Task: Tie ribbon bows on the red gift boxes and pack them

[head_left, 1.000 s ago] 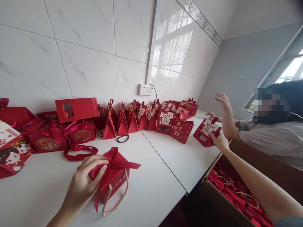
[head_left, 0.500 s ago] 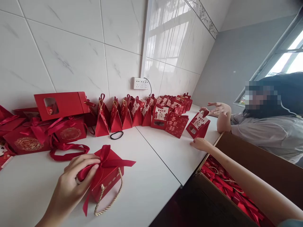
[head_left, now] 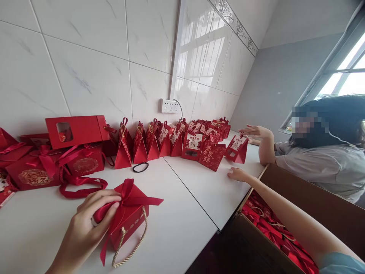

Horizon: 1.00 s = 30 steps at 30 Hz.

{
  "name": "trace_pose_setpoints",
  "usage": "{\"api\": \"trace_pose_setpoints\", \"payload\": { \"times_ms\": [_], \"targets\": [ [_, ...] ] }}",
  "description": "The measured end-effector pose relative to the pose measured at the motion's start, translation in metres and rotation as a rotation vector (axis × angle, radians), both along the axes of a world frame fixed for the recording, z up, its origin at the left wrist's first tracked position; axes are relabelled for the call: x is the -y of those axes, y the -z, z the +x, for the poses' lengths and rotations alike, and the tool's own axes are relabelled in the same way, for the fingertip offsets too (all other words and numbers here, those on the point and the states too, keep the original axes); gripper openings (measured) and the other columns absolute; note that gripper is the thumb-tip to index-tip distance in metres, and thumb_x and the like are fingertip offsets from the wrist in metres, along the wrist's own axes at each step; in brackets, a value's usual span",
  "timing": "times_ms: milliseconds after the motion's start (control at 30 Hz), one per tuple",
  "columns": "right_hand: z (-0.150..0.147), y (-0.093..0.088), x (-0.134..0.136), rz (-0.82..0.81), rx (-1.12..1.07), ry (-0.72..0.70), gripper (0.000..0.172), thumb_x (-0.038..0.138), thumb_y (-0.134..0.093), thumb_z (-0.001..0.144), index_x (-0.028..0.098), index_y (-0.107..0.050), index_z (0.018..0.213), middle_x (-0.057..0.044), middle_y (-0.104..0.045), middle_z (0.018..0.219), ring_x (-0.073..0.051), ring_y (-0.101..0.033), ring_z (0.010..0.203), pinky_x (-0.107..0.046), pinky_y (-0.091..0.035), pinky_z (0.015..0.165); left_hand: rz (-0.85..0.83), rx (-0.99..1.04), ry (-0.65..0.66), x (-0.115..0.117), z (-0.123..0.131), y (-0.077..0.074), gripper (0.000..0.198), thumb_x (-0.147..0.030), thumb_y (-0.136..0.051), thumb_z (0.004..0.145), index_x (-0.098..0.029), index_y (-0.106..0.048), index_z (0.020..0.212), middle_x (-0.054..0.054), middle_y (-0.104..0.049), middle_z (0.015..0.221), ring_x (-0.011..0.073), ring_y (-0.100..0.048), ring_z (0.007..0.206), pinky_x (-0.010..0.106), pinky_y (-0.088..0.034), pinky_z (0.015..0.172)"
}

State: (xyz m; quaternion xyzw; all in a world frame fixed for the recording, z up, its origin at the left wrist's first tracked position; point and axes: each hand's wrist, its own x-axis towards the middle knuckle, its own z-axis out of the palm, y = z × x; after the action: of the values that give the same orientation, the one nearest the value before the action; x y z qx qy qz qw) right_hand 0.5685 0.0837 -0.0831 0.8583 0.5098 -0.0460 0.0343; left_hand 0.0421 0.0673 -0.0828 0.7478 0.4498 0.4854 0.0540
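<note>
My left hand [head_left: 92, 220] pinches the loop of a red ribbon bow [head_left: 127, 196] on top of a red gift box [head_left: 128, 224]. The box stands on the white table and has a twisted gold cord handle [head_left: 137, 249] hanging at its front. Reaching far to the right, my right hand [head_left: 238, 175] rests at the table with its fingers loosely apart and nothing visible in them. Just beyond it stands a tent-shaped red gift box [head_left: 238, 149] with a white printed panel. A co-worker's hand [head_left: 256, 131] is at the top of that box.
Several tent-shaped red boxes [head_left: 152, 142] line the tiled wall. Larger ribboned boxes [head_left: 34, 171] are stacked at left, beside a loose red ribbon [head_left: 82, 188]. A black hair tie [head_left: 140, 167] lies in front. An open carton [head_left: 305, 198] of red packages stands at right, below the co-worker [head_left: 319, 152].
The tent-shaped box at right has turned and now stands slightly apart from my right hand. The co-worker's hand has shifted a little left. My left hand keeps its hold on the bow.
</note>
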Motion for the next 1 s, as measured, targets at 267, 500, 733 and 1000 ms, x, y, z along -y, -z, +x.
{"api": "trace_pose_setpoints", "payload": {
  "times_ms": [267,500,733,1000],
  "targets": [
    [-0.025,-0.029,0.009,-0.277,0.004,-0.090,0.029,0.035,-0.056,0.093,0.015,-0.059,0.114,-0.007,-0.062,0.114,-0.019,-0.062,0.099,-0.040,-0.053,0.086,0.072,0.019,-0.011,0.002,0.007,-0.009,0.028,-0.048,-0.054,0.079,-0.028,-0.071,0.073,-0.002,-0.072,0.082,0.0164,-0.069,0.082,0.021,-0.053,0.070],
    [-0.108,-0.080,0.032,-0.310,-0.017,-0.342,0.045,0.053,-0.056,0.083,0.012,-0.072,0.082,-0.016,-0.070,0.088,-0.027,-0.066,0.083,-0.034,-0.046,0.069,0.094,0.023,-0.010,0.003,0.007,-0.007,0.028,-0.048,-0.054,0.080,-0.028,-0.071,0.072,-0.002,-0.072,0.081,0.0162,-0.070,0.081,0.020,-0.053,0.070],
    [-0.208,-0.116,0.051,-0.350,-0.178,-0.764,0.037,0.050,-0.054,0.086,0.020,-0.072,0.095,-0.008,-0.074,0.097,-0.024,-0.067,0.089,-0.030,-0.044,0.068,0.135,0.028,0.021,0.000,0.006,-0.009,0.026,-0.046,-0.054,0.080,-0.028,-0.072,0.072,-0.003,-0.072,0.079,0.0149,-0.070,0.079,0.018,-0.054,0.069],
    [-0.294,-0.105,0.024,0.165,-0.421,-0.988,0.031,0.040,-0.058,0.089,0.017,-0.063,0.109,-0.007,-0.072,0.098,-0.017,-0.065,0.079,-0.027,-0.044,0.070,0.068,0.065,0.047,-0.002,0.004,-0.005,0.025,-0.045,-0.055,0.077,-0.027,-0.071,0.071,-0.001,-0.073,0.079,0.0181,-0.069,0.080,0.021,-0.055,0.067]
  ]
}}
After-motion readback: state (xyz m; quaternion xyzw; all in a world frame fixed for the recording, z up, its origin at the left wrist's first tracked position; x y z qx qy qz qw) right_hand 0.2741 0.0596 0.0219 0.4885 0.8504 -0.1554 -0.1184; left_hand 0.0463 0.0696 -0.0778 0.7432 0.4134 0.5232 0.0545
